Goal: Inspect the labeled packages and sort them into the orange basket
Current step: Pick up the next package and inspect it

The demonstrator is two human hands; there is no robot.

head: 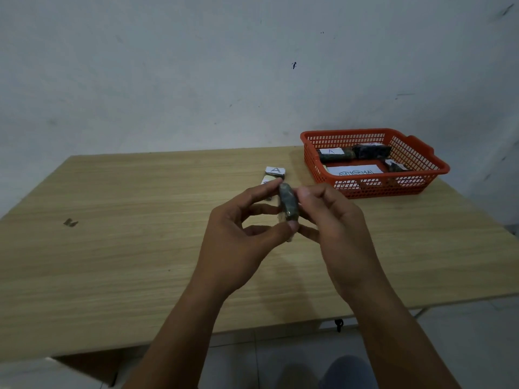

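Observation:
Both hands hold one small dark package [288, 202] edge-on above the middle of the wooden table [140, 234]. My left hand [241, 240] pinches it between thumb and fingertips from the left. My right hand [334, 220] grips it from the right. Its label is turned away and cannot be read. Behind my hands a package with a white "A" label [275, 171] lies on the table, with another partly hidden one beside it. The orange basket [415, 153] stands at the far right and holds three dark labeled packages [337, 154] and a paper reading "ABNORMAL" [354, 170].
A white wall rises directly behind the table. A small dark scrap [70, 222] lies on the left part of the tabletop. The table's near edge runs across the bottom, with tiled floor [463, 332] and my knee below it.

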